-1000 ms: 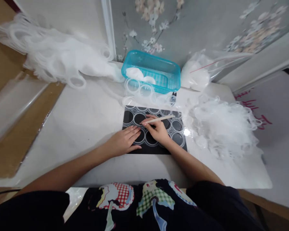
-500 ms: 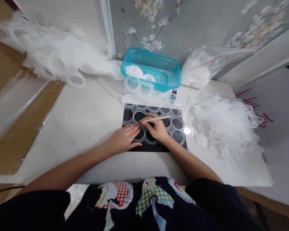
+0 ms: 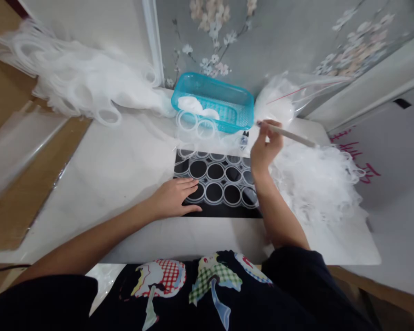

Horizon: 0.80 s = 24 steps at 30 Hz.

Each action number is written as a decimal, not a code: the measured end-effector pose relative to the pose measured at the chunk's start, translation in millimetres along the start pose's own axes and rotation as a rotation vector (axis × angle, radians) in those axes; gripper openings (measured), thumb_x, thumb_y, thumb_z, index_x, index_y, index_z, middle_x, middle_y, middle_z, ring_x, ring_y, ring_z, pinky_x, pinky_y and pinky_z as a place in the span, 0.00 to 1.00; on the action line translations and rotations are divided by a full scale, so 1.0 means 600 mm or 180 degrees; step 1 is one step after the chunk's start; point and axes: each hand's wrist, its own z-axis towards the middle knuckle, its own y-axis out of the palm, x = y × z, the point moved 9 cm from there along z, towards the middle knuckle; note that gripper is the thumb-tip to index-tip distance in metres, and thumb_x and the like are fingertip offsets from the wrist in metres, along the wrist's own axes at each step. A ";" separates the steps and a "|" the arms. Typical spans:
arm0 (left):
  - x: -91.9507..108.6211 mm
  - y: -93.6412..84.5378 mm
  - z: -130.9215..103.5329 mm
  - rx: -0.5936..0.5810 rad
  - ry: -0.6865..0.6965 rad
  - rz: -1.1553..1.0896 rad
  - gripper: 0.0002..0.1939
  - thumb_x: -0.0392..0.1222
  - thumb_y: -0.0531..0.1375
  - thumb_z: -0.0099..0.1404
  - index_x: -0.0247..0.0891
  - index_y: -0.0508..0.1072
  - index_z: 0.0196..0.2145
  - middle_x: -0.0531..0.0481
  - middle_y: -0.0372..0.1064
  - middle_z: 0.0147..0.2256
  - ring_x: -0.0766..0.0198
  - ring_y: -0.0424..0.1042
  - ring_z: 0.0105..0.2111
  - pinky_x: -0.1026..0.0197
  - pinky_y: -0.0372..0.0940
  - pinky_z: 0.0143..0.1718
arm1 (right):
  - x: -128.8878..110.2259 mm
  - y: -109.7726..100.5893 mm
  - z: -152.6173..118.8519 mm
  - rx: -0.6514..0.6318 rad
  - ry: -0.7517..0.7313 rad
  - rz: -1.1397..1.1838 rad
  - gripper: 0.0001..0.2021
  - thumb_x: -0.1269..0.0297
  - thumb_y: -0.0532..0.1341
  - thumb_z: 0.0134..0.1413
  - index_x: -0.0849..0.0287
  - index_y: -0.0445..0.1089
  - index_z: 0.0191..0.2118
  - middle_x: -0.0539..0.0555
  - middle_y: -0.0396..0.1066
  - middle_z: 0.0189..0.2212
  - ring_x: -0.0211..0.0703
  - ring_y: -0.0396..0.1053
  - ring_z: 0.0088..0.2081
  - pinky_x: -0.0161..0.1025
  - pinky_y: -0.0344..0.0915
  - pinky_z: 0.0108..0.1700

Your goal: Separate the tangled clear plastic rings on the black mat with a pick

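My left hand (image 3: 174, 196) lies flat on the left part of a black sheet (image 3: 207, 211), its fingers stretched out and the thumb apart. On that sheet are rows of rings with pale rims (image 3: 214, 193). Raised above the right back corner of the sheet, my right hand (image 3: 267, 147) is closed round a slim white pen-like tool (image 3: 293, 135). The tool slants down to the right; its dark end points toward the blue basket. Exactly what kind of tool it is I cannot make out.
Behind the sheet stands a blue plastic basket (image 3: 224, 124) with white round pieces (image 3: 189, 104) in it. Translucent ring strips (image 3: 86, 82) heap up at the left back. More clear scraps (image 3: 320, 184) pile at the right, near a clear bag (image 3: 279, 99) of white material.
My right hand has lifted off the sheet and moved right and away from me with the white tool. My left hand stays on the sheet, nearly still.
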 end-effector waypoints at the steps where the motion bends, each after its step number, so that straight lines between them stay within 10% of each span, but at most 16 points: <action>1: 0.000 -0.004 0.004 0.0055 -0.0026 -0.0056 0.31 0.65 0.53 0.66 0.33 0.75 0.48 0.39 0.72 0.52 0.52 0.70 0.54 0.51 0.65 0.55 | 0.008 -0.022 -0.002 0.0225 0.0068 -0.0116 0.17 0.65 0.46 0.67 0.57 0.72 0.43 0.58 0.74 0.46 0.54 0.64 0.59 0.67 0.44 0.65; 7: 0.047 0.007 0.030 0.0287 0.0553 0.0096 0.27 0.58 0.53 0.70 0.30 0.73 0.51 0.36 0.68 0.55 0.49 0.67 0.56 0.46 0.63 0.57 | -0.015 0.038 -0.139 -0.1285 0.0152 0.0348 0.10 0.60 0.57 0.62 0.52 0.76 0.36 0.53 0.79 0.36 0.54 0.72 0.51 0.58 0.63 0.57; 24: 0.052 0.052 0.039 -0.0137 0.0522 0.0557 0.31 0.60 0.51 0.70 0.28 0.69 0.56 0.34 0.65 0.58 0.48 0.63 0.60 0.49 0.58 0.61 | -0.018 0.053 -0.158 -0.1457 0.0200 0.0500 0.09 0.61 0.59 0.62 0.52 0.77 0.38 0.53 0.80 0.37 0.55 0.69 0.56 0.58 0.59 0.60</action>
